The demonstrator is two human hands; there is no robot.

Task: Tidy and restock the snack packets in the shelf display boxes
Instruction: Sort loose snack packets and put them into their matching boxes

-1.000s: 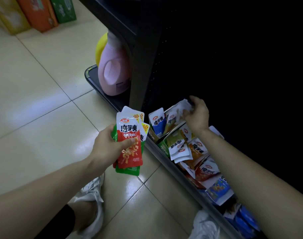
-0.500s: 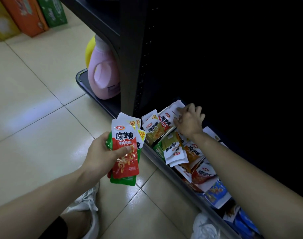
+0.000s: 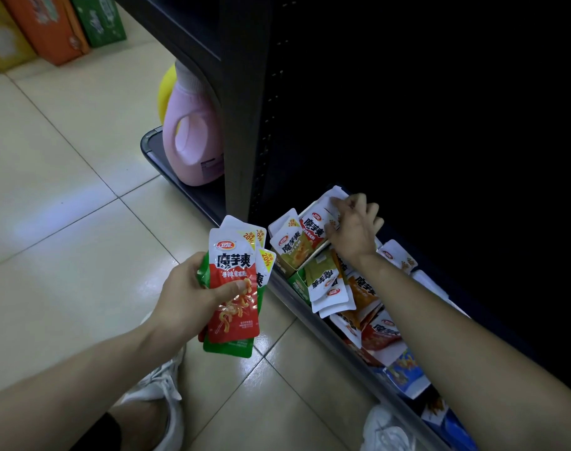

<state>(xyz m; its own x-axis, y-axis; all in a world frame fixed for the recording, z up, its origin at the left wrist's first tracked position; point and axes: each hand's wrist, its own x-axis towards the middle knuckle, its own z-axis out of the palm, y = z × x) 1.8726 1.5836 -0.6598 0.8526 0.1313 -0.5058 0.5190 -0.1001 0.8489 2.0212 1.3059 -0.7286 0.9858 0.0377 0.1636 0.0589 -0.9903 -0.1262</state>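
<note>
Though well apart, left hand tight round a packet fan, right hand pinching boxed packets.

One head-worn camera looks steeply down, close above floor and bottom shelf, whose rear seems unlit.

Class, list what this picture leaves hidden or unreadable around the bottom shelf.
Head view only:
Shelf back: lost in darkness.
Grip of the right hand: fingertips hidden among boxed packets.
Yellow item: mostly behind pink bottle.
Packets behind the left hand's red packet: overlapped, count unclear.
</note>
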